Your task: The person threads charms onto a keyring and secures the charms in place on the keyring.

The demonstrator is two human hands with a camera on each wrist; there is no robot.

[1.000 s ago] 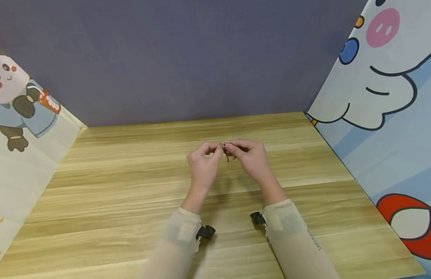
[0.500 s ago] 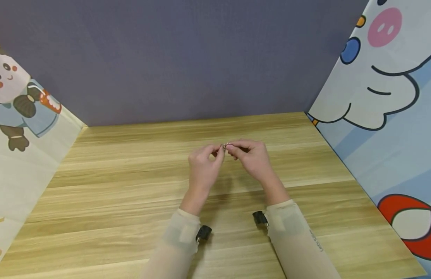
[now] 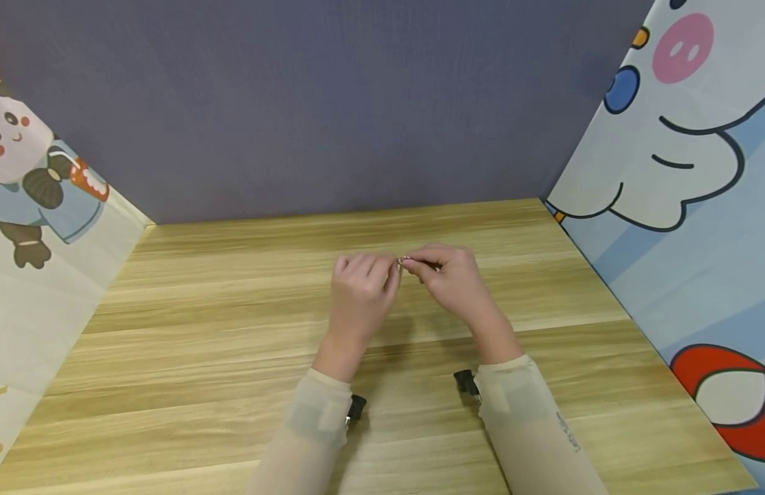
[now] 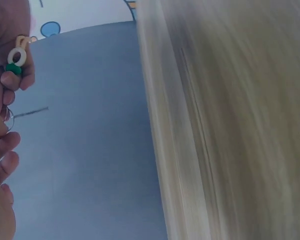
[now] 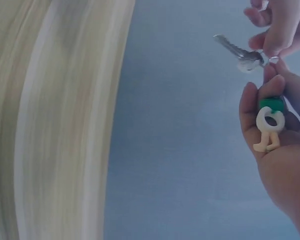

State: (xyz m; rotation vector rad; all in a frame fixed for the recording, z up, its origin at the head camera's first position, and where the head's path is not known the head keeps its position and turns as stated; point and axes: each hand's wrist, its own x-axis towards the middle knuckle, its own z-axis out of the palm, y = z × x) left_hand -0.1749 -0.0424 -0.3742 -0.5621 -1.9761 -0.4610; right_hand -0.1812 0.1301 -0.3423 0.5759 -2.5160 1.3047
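Head view: we see both hands meet above the table (image 3: 234, 330), in front of the purple wall (image 3: 333, 103). Left hand (image 3: 359, 297) has its fingers curled, tips at the key ring (image 3: 402, 262); right hand (image 3: 451, 278) pinches the ring from the other side. The ring sits between the 2 hands, off the table. Key and charm are too small to make out here. Cartoon panels stand well apart to either side of the ring.

Left wrist view: blurred table, wall behind. Left hand (image 4: 2, 165) sits at the frame's edge with curled fingers round a thin wire loop, the ring (image 4: 8, 118). Just above the ring, the right hand's fingers (image 4: 12, 60) hold a cream and green charm (image 4: 16, 59).

Right wrist view: right hand (image 5: 277, 150) cups the charm (image 5: 269, 125) in its palm, fingers bent round it. Just above the charm, the left hand's fingertips (image 5: 275, 35) pinch the head of a silver key (image 5: 238, 52) at the ring; the blade points away from the ring, toward the table.

Step, as we judge it: working the key on the ring, threading on or off, we cannot tell which. Next move likely calls for the right hand to keep the ring steady while the left hand turns the key's hole along the coil with small, fine finger motions.
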